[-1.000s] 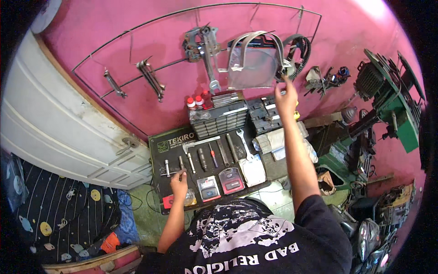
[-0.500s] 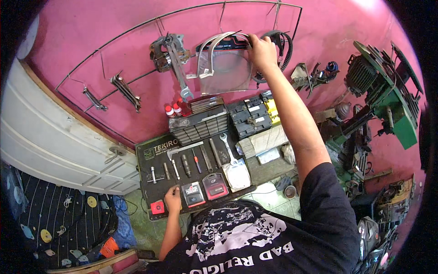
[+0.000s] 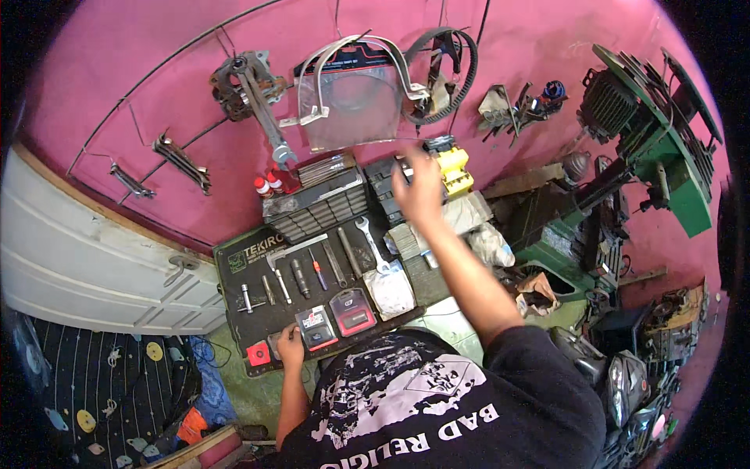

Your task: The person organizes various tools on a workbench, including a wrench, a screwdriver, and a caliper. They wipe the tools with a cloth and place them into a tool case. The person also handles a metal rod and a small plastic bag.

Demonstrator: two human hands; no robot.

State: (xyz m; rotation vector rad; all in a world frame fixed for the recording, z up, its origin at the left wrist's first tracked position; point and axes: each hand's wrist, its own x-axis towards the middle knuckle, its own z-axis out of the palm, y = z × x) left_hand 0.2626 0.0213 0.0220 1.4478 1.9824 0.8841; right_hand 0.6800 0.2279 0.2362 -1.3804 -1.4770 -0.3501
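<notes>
At the far edge of the black tool mat (image 3: 234, 270), right hand (image 3: 419, 187), blurred, grip indiscernible, reaches over the black-and-yellow cases (image 3: 451, 168); left hand (image 3: 291, 345) rests open-fingered at the near edge; likely fetching step, needing steadier placement.

A tool mat (image 3: 234, 270) is spread on the floor against the wall (image 3: 141, 94). On it a ratchet (image 3: 283, 262), a screwdriver (image 3: 316, 270) and a spanner (image 3: 372, 244) are laid side by side, left to right. In front of these, two small cases (image 3: 336, 319) are set next to each other. The left hand (image 3: 290, 346) is rested on the mat's near edge, just left of the cases. Behind the mat a socket tray (image 3: 320, 207) is propped, with two small bottles (image 3: 267, 184) at its left. The right hand (image 3: 418, 187) is held over the boxes (image 3: 453, 168) right of the tray. Above, a clear shield (image 3: 351, 105) is hung on the wall, with a belt (image 3: 453, 70) to its right.
</notes>
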